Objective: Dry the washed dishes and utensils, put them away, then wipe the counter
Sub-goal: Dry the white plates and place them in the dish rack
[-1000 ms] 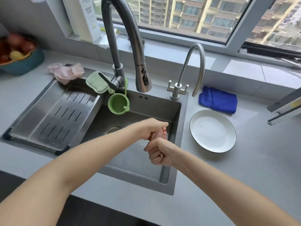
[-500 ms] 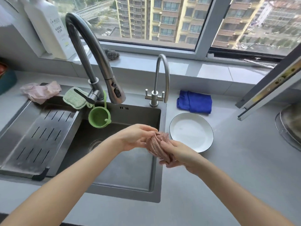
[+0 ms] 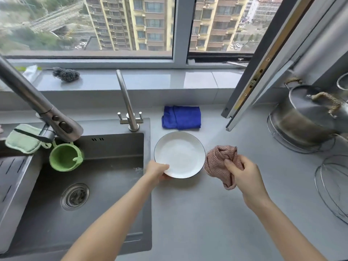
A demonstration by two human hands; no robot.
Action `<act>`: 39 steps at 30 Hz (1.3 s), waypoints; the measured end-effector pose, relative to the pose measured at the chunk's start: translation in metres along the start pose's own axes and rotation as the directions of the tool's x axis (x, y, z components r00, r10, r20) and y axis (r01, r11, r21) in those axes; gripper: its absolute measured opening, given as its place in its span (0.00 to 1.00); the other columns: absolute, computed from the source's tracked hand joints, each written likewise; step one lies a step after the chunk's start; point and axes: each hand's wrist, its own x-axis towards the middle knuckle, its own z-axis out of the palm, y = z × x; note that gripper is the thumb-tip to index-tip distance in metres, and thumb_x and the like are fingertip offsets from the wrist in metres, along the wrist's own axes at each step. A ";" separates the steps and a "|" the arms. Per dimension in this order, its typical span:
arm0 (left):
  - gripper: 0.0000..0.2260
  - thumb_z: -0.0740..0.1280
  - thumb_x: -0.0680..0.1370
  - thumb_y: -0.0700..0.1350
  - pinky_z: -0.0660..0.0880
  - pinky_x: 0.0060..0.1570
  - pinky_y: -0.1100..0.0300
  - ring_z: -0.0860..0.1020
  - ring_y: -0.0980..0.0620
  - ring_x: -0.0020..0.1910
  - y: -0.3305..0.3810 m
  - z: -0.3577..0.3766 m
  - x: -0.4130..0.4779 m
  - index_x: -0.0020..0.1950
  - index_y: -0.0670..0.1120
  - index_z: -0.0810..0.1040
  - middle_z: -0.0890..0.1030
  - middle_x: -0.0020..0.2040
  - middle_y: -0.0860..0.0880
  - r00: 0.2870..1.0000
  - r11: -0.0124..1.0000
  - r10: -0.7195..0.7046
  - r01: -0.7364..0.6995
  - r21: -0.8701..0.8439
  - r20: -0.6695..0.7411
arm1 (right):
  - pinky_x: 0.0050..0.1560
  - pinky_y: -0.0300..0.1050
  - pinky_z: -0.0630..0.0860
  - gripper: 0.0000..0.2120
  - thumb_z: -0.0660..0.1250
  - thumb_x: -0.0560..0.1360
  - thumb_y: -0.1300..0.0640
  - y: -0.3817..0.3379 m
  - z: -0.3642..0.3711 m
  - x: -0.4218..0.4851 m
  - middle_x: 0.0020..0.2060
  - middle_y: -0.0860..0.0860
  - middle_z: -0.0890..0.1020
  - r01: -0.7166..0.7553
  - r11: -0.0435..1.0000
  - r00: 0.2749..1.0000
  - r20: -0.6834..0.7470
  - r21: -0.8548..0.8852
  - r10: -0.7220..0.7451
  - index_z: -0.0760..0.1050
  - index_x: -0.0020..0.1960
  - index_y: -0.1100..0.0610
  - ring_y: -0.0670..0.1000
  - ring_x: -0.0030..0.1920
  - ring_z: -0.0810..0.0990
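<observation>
Plate (image 3: 180, 153): was set on the table (image 3: 207, 213), just beside the sink (image 3: 105, 147).
Left hand (image 3: 157, 171): the plate's near rim was pinched.
Right hand (image 3: 243, 174): a bunched pink cloth (image 3: 218, 161) was gripped.
Risk: the rim, if wet and held one-handed, could be let slip into the sink.

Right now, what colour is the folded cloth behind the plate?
Bright blue; the folded cloth shows best in the head view, beyond the plate.

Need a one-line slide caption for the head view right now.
Left hand grips the plate beside the sink; right hand holds a pink cloth.
</observation>
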 end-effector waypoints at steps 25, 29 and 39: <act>0.21 0.52 0.69 0.33 0.79 0.28 0.46 0.82 0.37 0.35 0.001 -0.203 -0.107 0.62 0.39 0.64 0.76 0.52 0.38 0.956 0.927 0.108 0.003 0.375 -0.274 | 0.31 0.46 0.72 0.03 0.67 0.75 0.62 -0.030 0.106 -0.018 0.37 0.57 0.81 0.318 0.907 0.907 0.368 -0.277 -0.206 0.78 0.43 0.61 0.56 0.31 0.76; 0.15 0.53 0.72 0.36 0.80 0.33 0.41 0.82 0.35 0.37 0.009 -0.214 -0.115 0.57 0.42 0.68 0.76 0.50 0.40 0.945 0.882 0.139 0.018 0.471 -0.297 | 0.44 0.48 0.70 0.05 0.67 0.75 0.58 -0.038 0.144 -0.039 0.43 0.55 0.80 0.598 0.621 0.801 0.418 -0.507 -0.429 0.79 0.47 0.60 0.58 0.46 0.78; 0.17 0.55 0.83 0.51 0.68 0.19 0.67 0.75 0.52 0.31 -0.007 -0.190 -0.110 0.47 0.42 0.79 0.79 0.38 0.46 0.922 0.963 0.270 -0.256 0.088 -0.278 | 0.62 0.37 0.64 0.19 0.64 0.78 0.56 -0.044 0.250 -0.086 0.70 0.48 0.70 0.497 0.867 0.617 0.714 -0.026 -0.332 0.70 0.68 0.52 0.49 0.69 0.68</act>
